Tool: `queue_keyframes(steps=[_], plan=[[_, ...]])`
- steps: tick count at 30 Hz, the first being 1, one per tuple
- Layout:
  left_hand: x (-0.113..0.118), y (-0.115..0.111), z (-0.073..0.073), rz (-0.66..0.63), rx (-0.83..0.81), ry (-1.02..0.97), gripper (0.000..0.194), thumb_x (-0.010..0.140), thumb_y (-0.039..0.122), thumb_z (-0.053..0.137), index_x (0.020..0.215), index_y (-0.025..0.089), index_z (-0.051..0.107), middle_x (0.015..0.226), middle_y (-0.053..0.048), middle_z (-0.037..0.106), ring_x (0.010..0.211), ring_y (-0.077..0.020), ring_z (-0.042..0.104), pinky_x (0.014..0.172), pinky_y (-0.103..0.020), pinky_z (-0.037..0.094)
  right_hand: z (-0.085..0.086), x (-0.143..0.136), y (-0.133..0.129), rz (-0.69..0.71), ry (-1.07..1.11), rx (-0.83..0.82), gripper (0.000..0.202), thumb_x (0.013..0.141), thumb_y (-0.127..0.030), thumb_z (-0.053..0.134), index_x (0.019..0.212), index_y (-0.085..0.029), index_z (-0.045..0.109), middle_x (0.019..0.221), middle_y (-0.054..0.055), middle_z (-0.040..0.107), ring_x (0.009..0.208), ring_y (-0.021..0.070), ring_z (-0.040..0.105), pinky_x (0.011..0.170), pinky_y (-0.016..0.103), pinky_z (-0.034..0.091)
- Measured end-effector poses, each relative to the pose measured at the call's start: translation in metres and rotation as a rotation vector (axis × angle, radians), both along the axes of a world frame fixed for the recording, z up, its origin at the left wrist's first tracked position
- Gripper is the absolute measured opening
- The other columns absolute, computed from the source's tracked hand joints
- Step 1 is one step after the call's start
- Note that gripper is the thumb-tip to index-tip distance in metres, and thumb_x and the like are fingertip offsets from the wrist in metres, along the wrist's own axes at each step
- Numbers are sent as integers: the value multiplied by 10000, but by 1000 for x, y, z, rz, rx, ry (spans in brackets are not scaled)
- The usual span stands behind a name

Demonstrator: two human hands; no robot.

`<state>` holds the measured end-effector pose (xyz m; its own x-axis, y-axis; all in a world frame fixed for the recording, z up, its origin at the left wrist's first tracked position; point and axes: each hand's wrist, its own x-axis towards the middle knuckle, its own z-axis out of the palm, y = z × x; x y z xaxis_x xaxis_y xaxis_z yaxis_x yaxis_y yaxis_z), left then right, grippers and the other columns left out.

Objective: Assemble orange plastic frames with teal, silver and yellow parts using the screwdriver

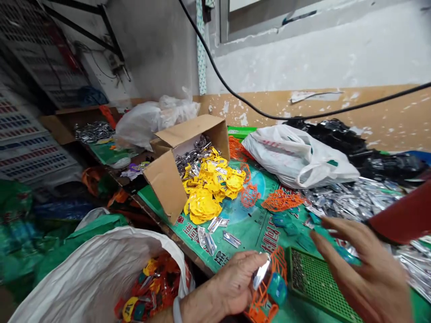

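Note:
My left hand (237,281) is closed, with its thumb pressed on a shiny silver metal strip (261,271). Right beside and under its fingers are an orange plastic lattice piece (260,309) and a glossy teal plastic piece (277,288); whether the hand also grips these I cannot tell. My right hand (367,269), slightly blurred, is open with fingers apart over the right side of the table. Near its fingertips lie several teal plastic pieces (286,223). Between the hands sits a green mesh tray (323,280) with many small metal bits in its left end.
A tipped cardboard box (168,186) spills yellow plastic pieces (202,204). Orange lattices (283,200), a white plastic bag (299,157) and a silver strip heap (353,197) lie behind. A large white sack (84,273) stands front left. A dark red object (400,213) juts in at right.

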<state>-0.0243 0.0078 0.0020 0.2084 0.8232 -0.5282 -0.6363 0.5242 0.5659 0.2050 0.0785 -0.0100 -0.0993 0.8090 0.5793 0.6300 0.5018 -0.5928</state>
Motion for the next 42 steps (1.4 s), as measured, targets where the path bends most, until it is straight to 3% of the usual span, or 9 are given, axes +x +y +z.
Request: queue_keyframes(steps=[3, 8, 13, 21, 27, 33, 36, 38, 42], plan=[[-8, -3, 1, 31, -11, -58, 286, 555, 311, 824, 638, 129, 620, 574, 5, 626, 529, -119, 571, 603, -255, 467, 33, -83, 37, 276, -291, -84, 244, 922, -362, 505, 1004, -203, 671, 979, 92, 675, 862, 219, 663, 696, 338, 545], [-23, -9, 8, 81, -50, -186, 110, 672, 200, 664, 694, 93, 665, 578, -51, 678, 558, -172, 636, 659, -288, 507, 19, -160, 92, 307, -535, -172, 183, 918, -305, 568, 1004, -175, 665, 999, 68, 671, 931, 187, 648, 824, 354, 540], [-35, -9, 16, 162, -73, -207, 210, 713, 250, 652, 828, 81, 702, 667, -81, 734, 600, -202, 673, 670, -315, 530, 14, -205, 129, 135, -663, -204, 306, 930, -331, 559, 1199, -187, 579, 1244, 96, 592, 1042, 213, 616, 877, 427, 534], [-43, -5, 9, 201, -3, -93, 204, 602, 160, 735, 793, 126, 674, 753, -66, 748, 606, -179, 658, 634, -309, 530, 14, -237, 139, 164, -672, -260, 320, 927, -327, 564, 1209, -178, 571, 1235, 95, 595, 1043, 218, 618, 873, 433, 535], [-48, -2, 13, 145, 96, -5, 321, 618, 170, 749, 933, 133, 699, 851, -72, 756, 702, -177, 672, 670, -284, 519, 48, -217, 123, 175, -470, -346, 334, 923, -332, 571, 1214, -169, 565, 1237, 97, 591, 1048, 223, 616, 873, 440, 533], [-47, 2, 17, 112, 184, 119, 387, 662, 162, 694, 1045, 111, 719, 894, -85, 759, 702, -143, 642, 669, -232, 490, 86, -115, 65, 559, -304, -579, 194, 906, -323, 547, 926, -175, 670, 849, 15, 693, 703, 138, 659, 587, 242, 551], [-41, 3, 18, 38, 286, 274, 389, 726, 182, 646, 1107, 145, 718, 942, -62, 757, 756, -171, 651, 724, -261, 498, 86, -71, 31, 722, -178, -707, 200, 863, -354, 597, 978, -231, 704, 888, 7, 729, 753, 154, 673, 646, 252, 554], [-32, 3, 20, -38, 370, 439, 390, 745, 164, 620, 1121, 167, 724, 982, -41, 755, 854, -199, 655, 797, -274, 493, 81, -60, 11, 767, -121, -758, 184, 852, -361, 624, 973, -262, 720, 855, -6, 730, 728, 150, 660, 632, 241, 531], [-8, 1, 29, -165, 535, 626, 459, 744, 72, 528, 1146, 180, 720, 1039, -14, 747, 993, -216, 643, 906, -280, 475, 65, -65, -20, 614, -40, -632, 159, 882, -333, 595, 959, -232, 692, 844, 15, 696, 726, 152, 639, 610, 238, 506]])
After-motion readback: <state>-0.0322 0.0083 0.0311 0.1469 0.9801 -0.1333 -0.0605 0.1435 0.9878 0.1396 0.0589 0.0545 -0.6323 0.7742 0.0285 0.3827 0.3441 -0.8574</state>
